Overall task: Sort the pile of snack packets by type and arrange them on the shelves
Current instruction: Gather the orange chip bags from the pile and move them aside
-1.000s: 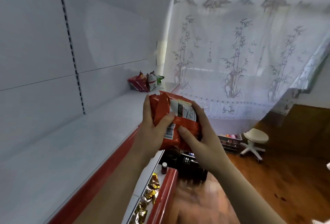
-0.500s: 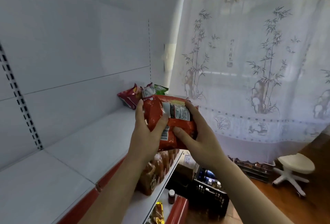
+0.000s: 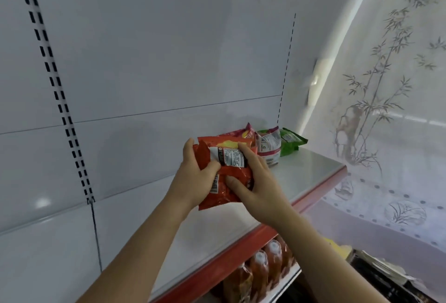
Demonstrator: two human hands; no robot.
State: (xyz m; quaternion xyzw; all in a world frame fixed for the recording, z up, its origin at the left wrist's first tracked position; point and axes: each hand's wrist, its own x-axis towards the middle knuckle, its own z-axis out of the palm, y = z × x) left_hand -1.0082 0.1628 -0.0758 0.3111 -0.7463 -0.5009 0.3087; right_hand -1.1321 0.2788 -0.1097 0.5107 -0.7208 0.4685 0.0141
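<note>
A bundle of red snack packets (image 3: 222, 190) with a white label and barcode is held over the white shelf (image 3: 304, 177). My left hand (image 3: 193, 179) grips its left side, thumb across the front. My right hand (image 3: 255, 182) grips its right side, fingers over the label. Just behind stand a dark pink packet (image 3: 243, 133), a pink-and-white packet (image 3: 269, 147) and a green packet (image 3: 290, 143), at the shelf's far right end.
The shelf has a red front edge (image 3: 241, 252) and a white back panel with slotted uprights (image 3: 60, 99). Orange packets (image 3: 263, 271) line the shelf below. A bamboo-print curtain (image 3: 386, 109) hangs to the right.
Both hands carried the red packets forward and over the shelf, closer to the packets standing at its far end. The view turned left toward the shelf.
</note>
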